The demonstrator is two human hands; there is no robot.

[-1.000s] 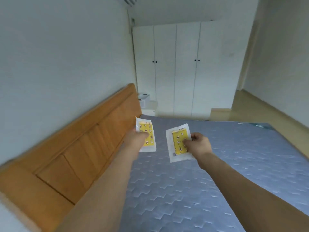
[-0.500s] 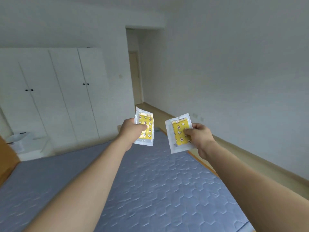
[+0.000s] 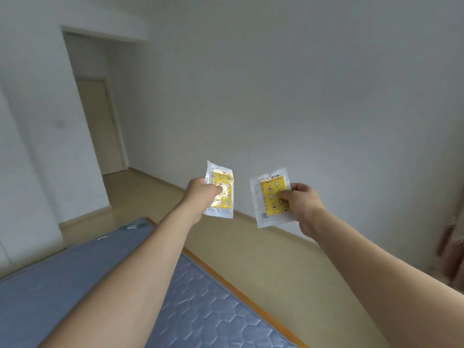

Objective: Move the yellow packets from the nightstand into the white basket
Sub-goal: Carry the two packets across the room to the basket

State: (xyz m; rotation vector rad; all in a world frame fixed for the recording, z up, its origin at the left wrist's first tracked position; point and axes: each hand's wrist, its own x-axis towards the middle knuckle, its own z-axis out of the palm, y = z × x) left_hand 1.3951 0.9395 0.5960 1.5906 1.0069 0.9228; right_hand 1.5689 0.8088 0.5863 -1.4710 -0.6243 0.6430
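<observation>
Fingers of the left hand (image 3: 200, 194) are pinched on one yellow packet (image 3: 222, 192); another packet (image 3: 270, 197) is gripped by the right hand (image 3: 302, 205). Beneath are seen a blue mattress (image 3: 200, 302), wood floor (image 3: 263, 249) and doorway (image 3: 100, 126).

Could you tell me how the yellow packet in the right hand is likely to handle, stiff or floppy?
The right hand pinches the yellow packet by one edge, yet it stays flat, so probably fairly stiff and light. Its glossy clear wrapper looks slippery, so a loose pinch might let it slide.

Bare floor (image 3: 263, 257) open ahead; mattress (image 3: 200, 297) edge lies lower left.
</observation>
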